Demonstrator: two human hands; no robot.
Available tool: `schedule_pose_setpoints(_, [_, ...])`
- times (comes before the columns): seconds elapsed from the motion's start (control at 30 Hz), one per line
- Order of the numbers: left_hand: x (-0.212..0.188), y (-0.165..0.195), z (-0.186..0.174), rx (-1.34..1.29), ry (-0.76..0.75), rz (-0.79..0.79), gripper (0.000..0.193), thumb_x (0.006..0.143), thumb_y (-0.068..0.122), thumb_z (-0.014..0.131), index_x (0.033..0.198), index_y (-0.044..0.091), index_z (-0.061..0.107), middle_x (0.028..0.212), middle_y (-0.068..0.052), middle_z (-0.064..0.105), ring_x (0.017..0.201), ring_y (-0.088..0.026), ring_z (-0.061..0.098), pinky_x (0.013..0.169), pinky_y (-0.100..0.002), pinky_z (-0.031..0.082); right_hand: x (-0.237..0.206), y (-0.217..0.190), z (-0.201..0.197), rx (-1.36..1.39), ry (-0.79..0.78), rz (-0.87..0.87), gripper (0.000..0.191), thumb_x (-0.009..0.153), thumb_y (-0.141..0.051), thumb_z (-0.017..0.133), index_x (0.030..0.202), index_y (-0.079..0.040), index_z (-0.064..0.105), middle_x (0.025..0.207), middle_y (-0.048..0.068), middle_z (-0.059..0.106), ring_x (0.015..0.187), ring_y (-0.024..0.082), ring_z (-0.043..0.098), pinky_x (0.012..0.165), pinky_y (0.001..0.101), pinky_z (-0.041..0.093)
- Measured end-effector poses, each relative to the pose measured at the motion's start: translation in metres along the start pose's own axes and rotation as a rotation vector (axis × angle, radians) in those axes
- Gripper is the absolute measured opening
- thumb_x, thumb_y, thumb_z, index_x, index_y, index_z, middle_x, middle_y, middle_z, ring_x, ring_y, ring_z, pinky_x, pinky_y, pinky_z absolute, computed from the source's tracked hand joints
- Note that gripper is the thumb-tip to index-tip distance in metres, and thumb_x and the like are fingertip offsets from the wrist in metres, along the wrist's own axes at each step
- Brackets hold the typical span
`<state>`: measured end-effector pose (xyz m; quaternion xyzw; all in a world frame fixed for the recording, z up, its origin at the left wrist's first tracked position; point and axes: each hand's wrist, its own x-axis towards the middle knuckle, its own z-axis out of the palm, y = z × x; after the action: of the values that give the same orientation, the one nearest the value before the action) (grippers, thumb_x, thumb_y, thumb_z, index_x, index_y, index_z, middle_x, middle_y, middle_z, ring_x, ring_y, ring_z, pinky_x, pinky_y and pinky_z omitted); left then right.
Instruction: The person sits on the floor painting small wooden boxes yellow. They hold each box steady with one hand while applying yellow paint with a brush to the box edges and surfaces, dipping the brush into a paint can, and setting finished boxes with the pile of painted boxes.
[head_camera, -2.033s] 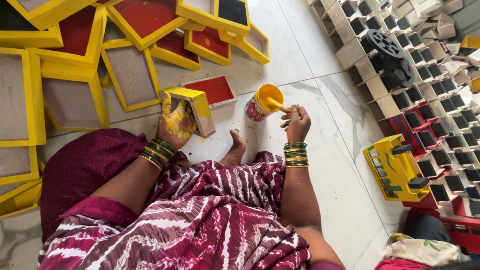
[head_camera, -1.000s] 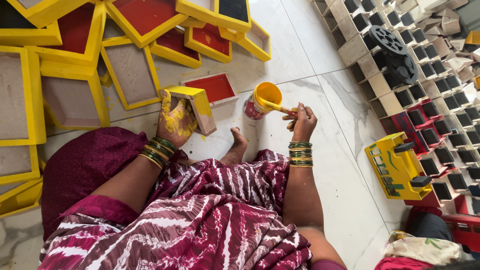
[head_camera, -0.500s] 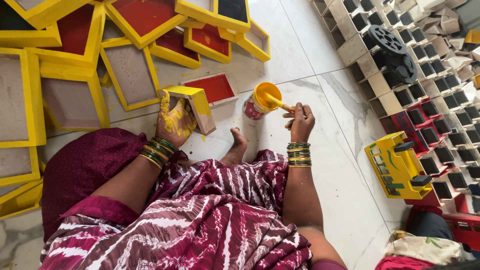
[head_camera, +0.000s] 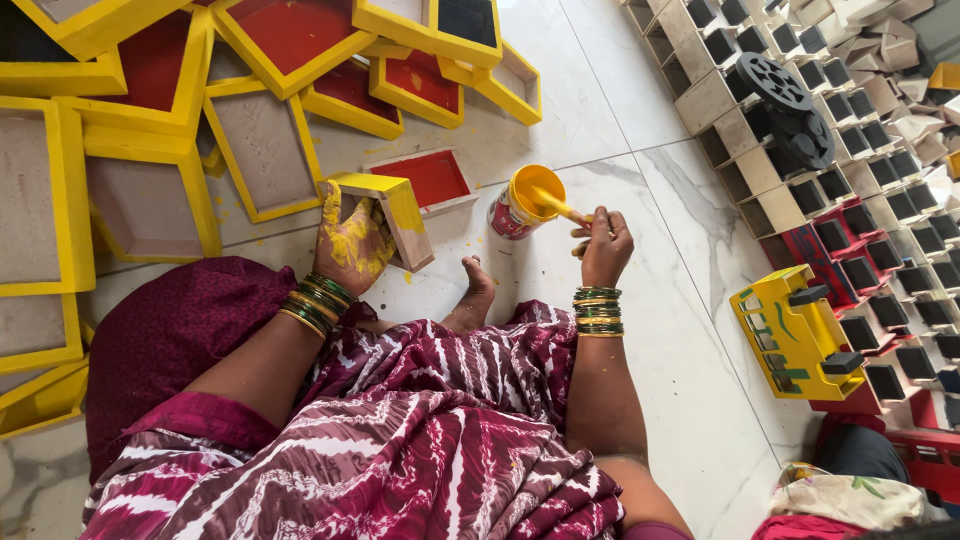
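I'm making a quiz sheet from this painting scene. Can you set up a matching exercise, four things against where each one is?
Things:
1. paint can
2. small box
3. brush
4. yellow toy vehicle

Places:
a. held in the left hand
b. on the floor at far right
c. held in the right hand, tip in the can
d. on the floor, ahead of the foot

Pairs: 1-d, 2-a, 3-c, 4-b

Bright, even light, soft shadows, sharp focus, slight edge distortion.
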<state>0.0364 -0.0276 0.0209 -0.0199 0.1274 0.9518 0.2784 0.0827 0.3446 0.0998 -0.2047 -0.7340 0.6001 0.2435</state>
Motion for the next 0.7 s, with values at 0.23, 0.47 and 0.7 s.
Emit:
schedule_pose_setpoints(0.23, [-0.004, 0.002, 0.013, 0.051, -0.01, 0.008, 0.088, 0.089, 0.076, 0.052, 0.151, 0.014, 0.046, 0.139, -0.003, 0.06, 0.124, -0.022, 0.056, 0.112, -0.038, 0.041, 0.003, 0.004, -0.005, -0.049, 0.081, -0.049, 0.029, 0.105, -0.027, 0.056, 0.091, -0.002, 0.061, 0.081, 0.011, 0.075, 0.054, 0.012, 0.067, 0.036, 0.0236, 0.043])
schedule_pose_setpoints(0.47, [-0.002, 0.008, 0.014, -0.006, -0.063, 0.052, 0.082, 0.094, 0.072, 0.053, 0.15, 0.012, 0.047, 0.138, -0.002, 0.06, 0.128, -0.021, 0.055, 0.115, -0.037, 0.04, 0.0, 0.012, -0.032, 0.274, 0.141, 0.027, 0.039, 0.107, -0.036, 0.051, 0.099, -0.001, 0.066, 0.076, 0.012, 0.073, 0.053, 0.014, 0.067, 0.041, 0.0246, 0.045])
schedule_pose_setpoints(0.7, [0.001, 0.008, 0.013, -0.017, -0.072, 0.048, 0.081, 0.093, 0.072, 0.051, 0.147, 0.012, 0.051, 0.133, -0.002, 0.064, 0.124, -0.021, 0.058, 0.113, -0.037, 0.042, -0.02, 0.01, -0.025, 0.201, 0.046, 0.0, 0.042, 0.107, -0.037, 0.051, 0.097, 0.0, 0.067, 0.072, 0.015, 0.071, 0.049, 0.016, 0.061, 0.044, 0.0265, 0.046])
